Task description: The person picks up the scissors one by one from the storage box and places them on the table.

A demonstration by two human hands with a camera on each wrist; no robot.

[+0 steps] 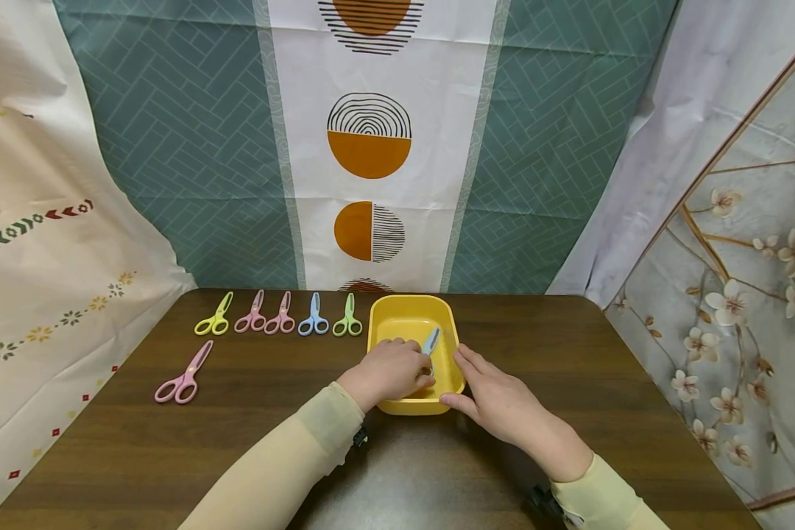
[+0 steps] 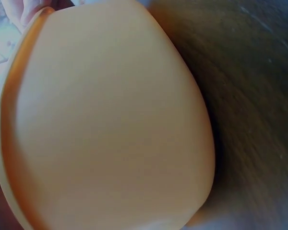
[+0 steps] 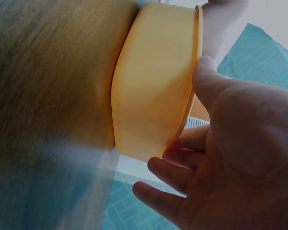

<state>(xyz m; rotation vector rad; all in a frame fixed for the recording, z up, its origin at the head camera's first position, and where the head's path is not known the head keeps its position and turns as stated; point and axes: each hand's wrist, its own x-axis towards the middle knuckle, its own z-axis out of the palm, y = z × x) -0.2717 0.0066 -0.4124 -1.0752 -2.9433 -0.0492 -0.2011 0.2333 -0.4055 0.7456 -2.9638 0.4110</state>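
Inside a yellow plastic box (image 1: 449,305), my left hand (image 1: 391,368) has its fingers curled at the handles of light blue scissors (image 1: 431,340). The blade of the scissors points away from me, toward the far end, and the handles are partly covered by the fingers. My right hand (image 1: 503,401) rests against the near right corner of the box, thumb along the front rim and fingers stretched along the right side. In the right wrist view the thumb and fingers of the right hand (image 3: 245,139) touch the box (image 3: 153,81). The box's outer wall (image 2: 110,115) fills the left wrist view.
Along the back of the dark wooden table (image 1: 252,442) lie yellow scissors (image 1: 215,316), several pink ones (image 1: 280,316), blue scissors (image 1: 314,316) and green scissors (image 1: 348,318) in a row. Larger pink scissors (image 1: 184,375) lie nearer at left. Curtains (image 1: 199,147) hang behind.
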